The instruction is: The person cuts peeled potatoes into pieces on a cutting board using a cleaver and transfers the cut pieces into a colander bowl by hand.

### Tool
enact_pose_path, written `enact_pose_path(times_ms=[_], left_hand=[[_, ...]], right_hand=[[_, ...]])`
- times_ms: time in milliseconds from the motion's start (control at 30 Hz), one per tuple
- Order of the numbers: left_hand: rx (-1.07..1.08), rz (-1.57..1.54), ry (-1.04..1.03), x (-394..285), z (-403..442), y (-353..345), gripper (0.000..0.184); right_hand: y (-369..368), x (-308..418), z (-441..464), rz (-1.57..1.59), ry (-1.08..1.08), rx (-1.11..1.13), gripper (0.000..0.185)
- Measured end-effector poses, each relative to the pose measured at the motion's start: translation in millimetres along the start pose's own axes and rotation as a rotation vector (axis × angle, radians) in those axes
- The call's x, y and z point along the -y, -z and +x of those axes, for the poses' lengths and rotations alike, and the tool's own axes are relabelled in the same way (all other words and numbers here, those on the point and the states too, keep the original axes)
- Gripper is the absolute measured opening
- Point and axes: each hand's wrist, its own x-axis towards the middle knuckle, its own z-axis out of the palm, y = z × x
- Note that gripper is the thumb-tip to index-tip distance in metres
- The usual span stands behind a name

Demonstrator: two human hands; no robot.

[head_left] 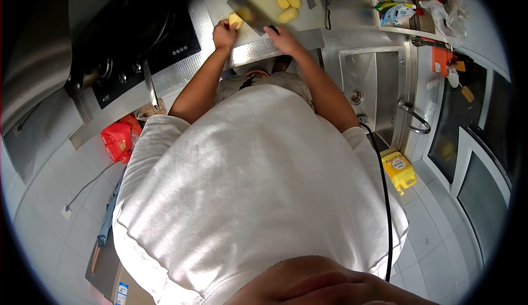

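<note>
Head view: a peeled potato (pixel 235 20) sits on the cutting board (pixel 214 1), pinched in the left hand (pixel 224 34), while the right hand (pixel 284 39) grips a cleaver (pixel 248 12), its blade just beside the potato. Peeling looks done; cutting seems barely begun, with four other peeled potatoes (pixel 288 14) beyond the right hand. Well right of that hand, a yellow jug (pixel 406 178) bears a label (pixel 398 163) too small to read.

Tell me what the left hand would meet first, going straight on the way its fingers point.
Beyond the potato it holds, the left hand would probably meet the cleaver blade first; whether potato and blade already touch is hard to tell.
</note>
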Motion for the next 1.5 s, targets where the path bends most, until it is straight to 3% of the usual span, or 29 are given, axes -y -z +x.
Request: enact_pose_path(times_ms=[67,167,300,367,467,533,600,667,733,833,1000,1100,1233,1500], left_hand=[[-0.068,0.042,-0.032,7.8,5.3,-2.0,0.030],[0.081,-0.132,0.125,-0.9,5.4,10.5,0.038],[-0.016,-0.251,0.178,12.6,12.1,4.7,0.051],[-0.063,0.064,-0.055,10.6,12.4,8.9,0.062],[-0.187,0.176,-0.227,-30.1,-18.7,13.7,0.064],[-0.149,0.148,-0.216,-34.3,-19.9,15.8,0.066],[-0.128,0.322,-0.367,-37.4,-18.0,19.4,0.069],[-0.096,0.287,-0.303,-41.7,-14.1,20.7,0.066],[-0.064,0.255,-0.239,-33.2,-4.9,17.9,0.064],[0.161,-0.061,0.095,-12.1,12.2,20.8,0.064],[0.159,-0.134,0.050,13.8,7.1,21.3,0.069],[0.137,-0.357,0.152,15.0,6.2,20.5,0.069],[0.105,-0.399,0.178,20.2,11.1,17.7,0.063],[0.105,-0.430,0.225,4.6,6.2,28.4,0.052]], right_hand=[[23.1,1.2,5.7,0.502,-0.351,0.384,0.053],[39.0,-0.6,-6.8,0.667,-0.387,0.406,0.048],[46.1,-5.9,-21.4,0.788,-0.420,0.446,0.044],[43.3,-5.4,-27.8,0.796,-0.435,0.416,0.044],[26.4,-3.8,-37.2,0.789,-0.373,0.322,0.042],[12.1,0.2,-42.1,0.738,-0.322,0.175,0.041],[1.3,3.5,-44.1,0.674,-0.286,0.114,0.041],[-11.1,1.8,-43.6,0.402,-0.135,-0.039,0.046],[-15.0,9.0,-48.3,0.349,-0.169,-0.035,0.046],[-18.5,14.7,-51.5,0.263,-0.112,-0.031,0.046],[-18.2,26.9,-58.4,0.085,-0.062,-0.062,0.045],[-14.5,36.2,-59.8,-0.029,0.000,-0.083,0.045],[-11.3,42.4,-59.8,-0.204,0.109,-0.105,0.046],[-7.7,53.8,-59.9,-0.323,0.118,-0.086,0.045]])
